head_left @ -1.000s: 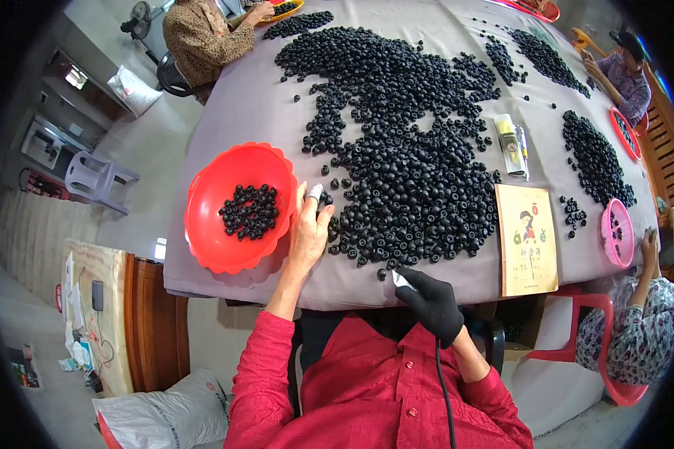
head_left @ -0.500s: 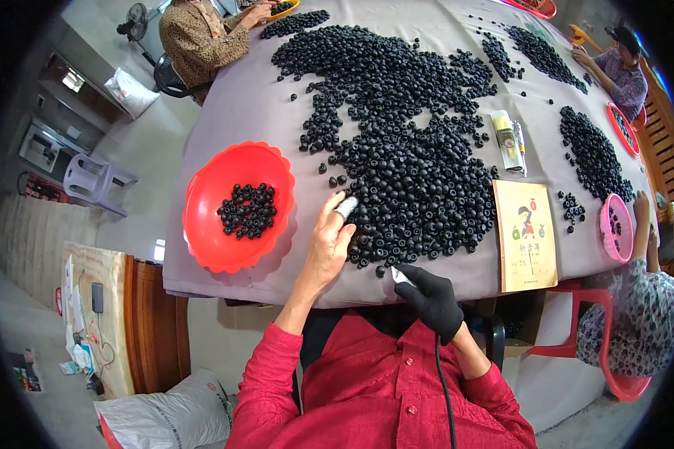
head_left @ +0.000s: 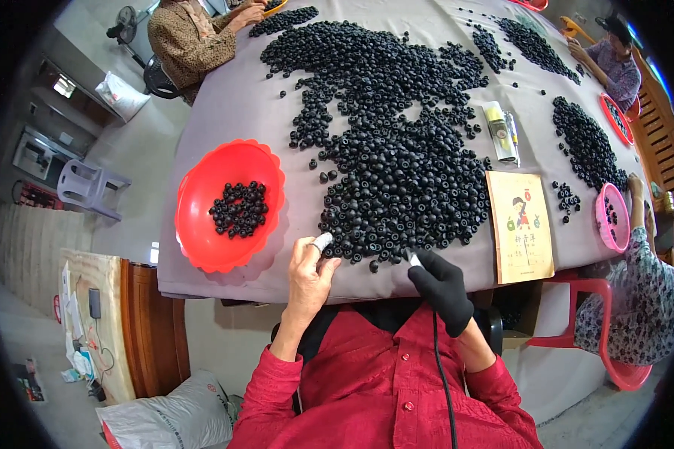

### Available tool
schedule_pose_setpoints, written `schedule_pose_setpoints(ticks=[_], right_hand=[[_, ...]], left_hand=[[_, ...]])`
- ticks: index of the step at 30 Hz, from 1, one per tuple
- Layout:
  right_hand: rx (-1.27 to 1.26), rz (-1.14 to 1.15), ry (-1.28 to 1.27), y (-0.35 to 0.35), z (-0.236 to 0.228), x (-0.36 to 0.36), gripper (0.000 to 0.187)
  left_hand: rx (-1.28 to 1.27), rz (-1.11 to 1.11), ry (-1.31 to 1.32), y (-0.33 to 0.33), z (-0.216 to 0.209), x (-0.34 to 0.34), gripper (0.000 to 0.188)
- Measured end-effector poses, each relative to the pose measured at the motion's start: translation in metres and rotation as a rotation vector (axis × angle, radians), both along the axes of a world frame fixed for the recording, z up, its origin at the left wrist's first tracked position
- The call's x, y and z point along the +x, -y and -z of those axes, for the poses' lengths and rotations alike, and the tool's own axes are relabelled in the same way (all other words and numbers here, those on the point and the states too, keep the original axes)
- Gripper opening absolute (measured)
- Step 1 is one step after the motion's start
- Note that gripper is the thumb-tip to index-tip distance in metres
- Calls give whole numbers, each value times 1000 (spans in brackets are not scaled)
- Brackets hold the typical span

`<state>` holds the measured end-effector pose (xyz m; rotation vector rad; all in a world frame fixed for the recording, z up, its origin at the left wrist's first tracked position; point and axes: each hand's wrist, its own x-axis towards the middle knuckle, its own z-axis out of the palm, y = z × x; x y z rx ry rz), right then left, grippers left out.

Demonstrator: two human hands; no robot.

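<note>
A wide heap of small round black bead-like pieces [head_left: 404,187], many with pale ring-shaped ends, covers the middle of the cloth. My bare left hand [head_left: 311,273] is at the heap's near left edge, a pale grey cover on one finger. Its thumb and forefinger stand apart, and I see nothing between them. My right hand [head_left: 440,288], in a black glove, is closed round a small white-tipped corded tool [head_left: 414,259]; most of the tool is hidden. Its tip is at the heap's near edge, and a black cord hangs from the hand. Left of the heap, a red scalloped bowl [head_left: 202,202] holds some black pieces.
A yellow booklet [head_left: 523,232] lies right of the heap, below a clear packet [head_left: 500,133] and a pen [head_left: 511,129]. Co-workers sit at the far left and along the right, near smaller piles. A pink basket [head_left: 603,224] stands at the right edge.
My left hand has drawn back toward me and slightly left along the heap's edge. My gloved right hand has shifted a little right, still gripping the tool. The whole view has also shifted slightly.
</note>
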<state>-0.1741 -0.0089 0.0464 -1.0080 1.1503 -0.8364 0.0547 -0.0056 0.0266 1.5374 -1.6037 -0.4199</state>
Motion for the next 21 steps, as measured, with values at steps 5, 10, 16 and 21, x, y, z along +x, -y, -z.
schedule_pose_setpoints(ticks=[5,10,16,21], right_hand=[[-104,92,-9,9,-12,-14,38],[-65,187,67,18,-22,-16,31],[-75,189,121,21,-6,-15,24],[-3,106,33,9,13,-10,23]], left_hand=[[51,-20,92,2,3,5,37],[73,-18,158,7,0,3,33],[81,-40,-12,-2,9,11,30],[168,56,-641,-5,11,1,17]])
